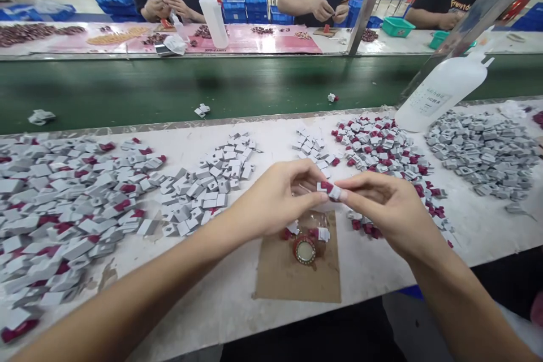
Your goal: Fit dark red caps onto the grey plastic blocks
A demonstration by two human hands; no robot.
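Note:
Between the fingertips of both hands is a small grey and maroon part [330, 190]. My left hand [282, 198] pinches its left end, and my right hand [382, 203] pinches its right end. Below them a brown cardboard square [297, 283] lies on the white table. On that square are a round cap with a beaded rim [304, 250] and a couple of small grey and maroon pieces [322, 234]. Loose grey blocks [220, 169] lie left of my hands, and a grey and maroon pile [382, 147] is behind my right hand.
A large pile of grey and maroon parts [63, 203] covers the left side. A white squeeze bottle [445, 90] leans by a grey pile [483, 153] at the right. Behind runs a green conveyor belt [254, 85] with a few pieces; people work beyond it.

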